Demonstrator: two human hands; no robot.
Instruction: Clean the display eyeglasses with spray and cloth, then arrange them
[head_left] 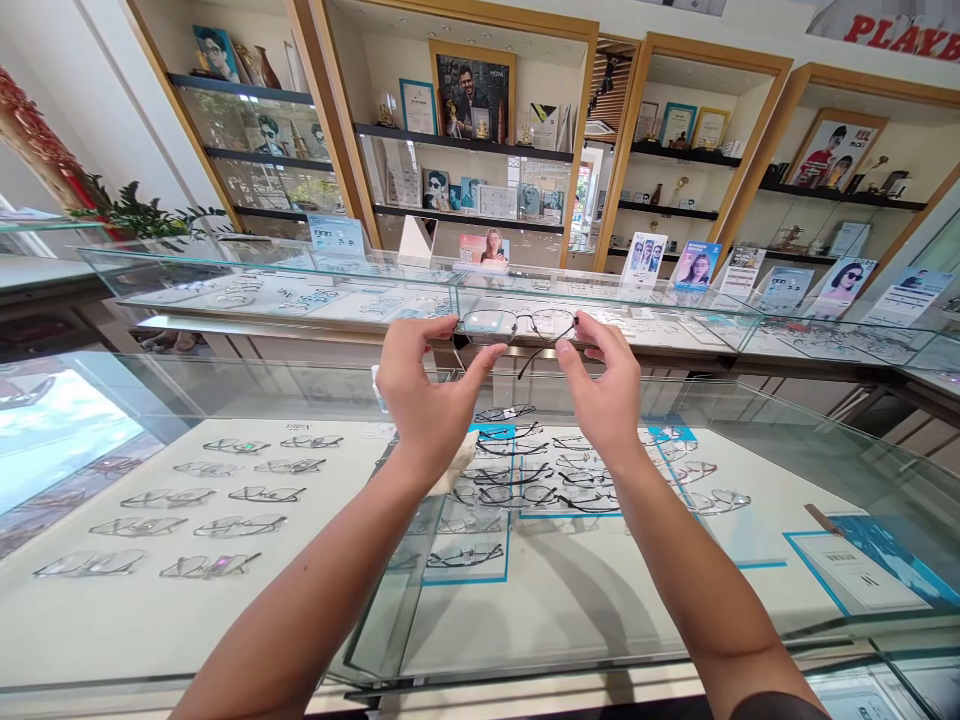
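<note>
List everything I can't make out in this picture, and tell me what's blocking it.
All in the head view:
Ends of the held glasses: partly covered by the fingers of the left hand and right hand.
Pale item: partly behind the left forearm; can't tell what it is.
Red lettering: cut off by the right edge.
Dark sleeve: cut off by the bottom edge.
White card: small print unreadable.

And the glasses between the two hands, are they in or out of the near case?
Out: the left hand and right hand hold the glasses up by their ends, above the near case.
</note>
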